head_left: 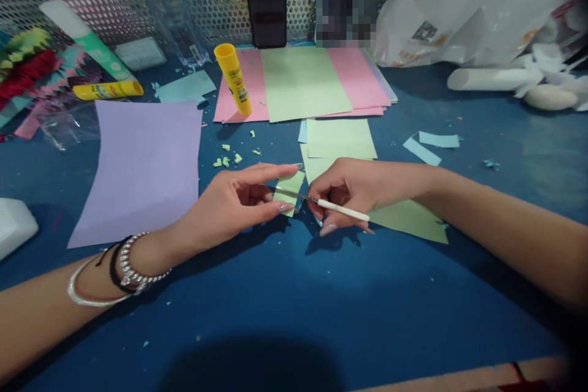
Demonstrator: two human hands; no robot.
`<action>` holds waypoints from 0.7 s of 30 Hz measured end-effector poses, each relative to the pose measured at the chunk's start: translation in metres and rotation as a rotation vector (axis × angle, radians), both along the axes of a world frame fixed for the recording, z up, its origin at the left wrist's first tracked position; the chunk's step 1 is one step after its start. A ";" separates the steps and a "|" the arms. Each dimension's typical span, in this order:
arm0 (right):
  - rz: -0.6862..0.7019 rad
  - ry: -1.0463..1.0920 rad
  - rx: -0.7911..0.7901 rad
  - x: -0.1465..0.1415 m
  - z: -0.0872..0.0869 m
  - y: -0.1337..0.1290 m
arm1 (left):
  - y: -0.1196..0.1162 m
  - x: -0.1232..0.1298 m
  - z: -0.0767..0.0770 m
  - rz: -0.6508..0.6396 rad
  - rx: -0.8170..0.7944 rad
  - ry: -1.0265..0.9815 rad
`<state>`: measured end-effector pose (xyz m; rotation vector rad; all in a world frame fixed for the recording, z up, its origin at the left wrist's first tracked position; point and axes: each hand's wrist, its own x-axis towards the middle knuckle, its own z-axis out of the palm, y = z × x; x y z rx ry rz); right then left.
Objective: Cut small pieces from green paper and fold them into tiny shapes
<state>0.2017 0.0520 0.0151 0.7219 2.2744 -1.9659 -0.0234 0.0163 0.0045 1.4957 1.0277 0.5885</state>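
Note:
My left hand [243, 196] pinches a small piece of light green paper [290, 187] between thumb and fingers. My right hand [342, 193] is closed on white-handled scissors [343, 209], whose metal blades point left and lie across the green piece. Under and behind my right hand are larger light green sheets [342, 138], one of them partly hidden by the hand and wrist. Several tiny green scraps [226, 161] lie behind my left hand.
A purple sheet [149, 171] lies at left. An upright yellow glue stick [234, 79] stands by stacked pink and green paper [303, 82]. A phone [264, 0] leans on a metal mesh. Blue strips [422, 151] and a white plastic bag [441, 12] are at right.

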 end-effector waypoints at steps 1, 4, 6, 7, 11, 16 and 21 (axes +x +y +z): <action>-0.001 0.000 0.000 0.000 0.000 0.000 | 0.000 0.000 0.000 0.000 -0.004 0.001; -0.004 -0.001 -0.018 0.000 0.001 0.000 | 0.000 0.000 0.001 0.005 -0.013 0.005; -0.008 -0.001 -0.031 0.000 0.000 0.000 | 0.000 0.001 0.001 0.010 -0.013 0.006; -0.010 -0.002 -0.033 0.000 0.000 0.000 | 0.000 0.001 0.000 0.014 -0.011 0.005; -0.008 -0.014 -0.007 0.001 -0.002 0.001 | 0.000 0.002 -0.001 0.031 0.004 0.004; 0.004 -0.015 0.031 0.002 -0.003 0.001 | -0.002 0.003 0.000 0.058 0.024 0.006; -0.041 0.026 -0.027 0.004 -0.005 0.001 | -0.001 0.004 0.001 0.129 -0.043 -0.024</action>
